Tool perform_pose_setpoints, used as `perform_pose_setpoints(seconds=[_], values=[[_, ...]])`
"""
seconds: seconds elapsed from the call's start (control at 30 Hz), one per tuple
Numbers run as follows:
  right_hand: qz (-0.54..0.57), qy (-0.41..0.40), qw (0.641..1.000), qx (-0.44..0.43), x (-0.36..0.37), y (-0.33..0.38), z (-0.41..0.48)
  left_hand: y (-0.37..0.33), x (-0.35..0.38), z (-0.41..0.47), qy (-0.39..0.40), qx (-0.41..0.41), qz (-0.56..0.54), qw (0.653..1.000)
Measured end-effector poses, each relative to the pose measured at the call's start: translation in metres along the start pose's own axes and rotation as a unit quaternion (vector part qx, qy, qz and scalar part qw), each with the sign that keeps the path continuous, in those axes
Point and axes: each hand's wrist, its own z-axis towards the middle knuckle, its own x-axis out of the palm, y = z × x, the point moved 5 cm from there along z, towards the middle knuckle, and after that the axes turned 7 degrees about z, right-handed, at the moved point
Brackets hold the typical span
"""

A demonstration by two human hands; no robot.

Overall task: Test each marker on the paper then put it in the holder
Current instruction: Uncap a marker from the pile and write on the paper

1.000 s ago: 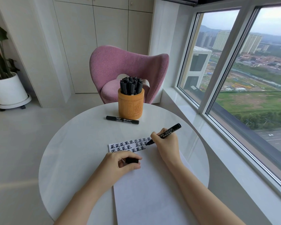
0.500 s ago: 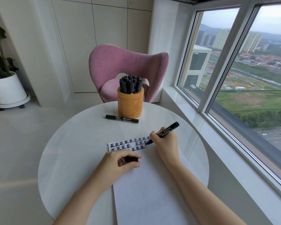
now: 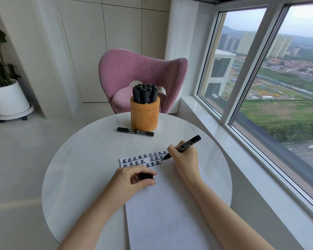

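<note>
My right hand (image 3: 184, 156) grips an uncapped black marker (image 3: 187, 144), its tip touching the white paper (image 3: 163, 210) at the right end of rows of black test characters (image 3: 143, 159). My left hand (image 3: 132, 179) rests on the paper and pinches the marker's black cap (image 3: 146, 176). An orange carved holder (image 3: 145, 114) at the table's far side is filled with several black markers (image 3: 145, 92). One capped black marker (image 3: 135, 131) lies flat on the table just in front of the holder.
The round white table (image 3: 76, 168) stands beside a large window and sill (image 3: 242, 159) on the right. A pink armchair (image 3: 141, 69) sits behind the table. A white plant pot (image 3: 7, 100) on casters stands at far left.
The right hand with the marker has shifted slightly down along the marks, tip still at the paper. The left hand keeps holding the cap in the same place.
</note>
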Motion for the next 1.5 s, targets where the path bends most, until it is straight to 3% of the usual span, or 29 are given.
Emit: perform_pose_setpoints(seconds=[1.5], values=[[-0.004, 0.018, 1.0, -0.003, 0.0018, 0.0008, -0.0024, -0.002, -0.0003, -0.0014, -0.001, -0.014, -0.022, 1.0]])
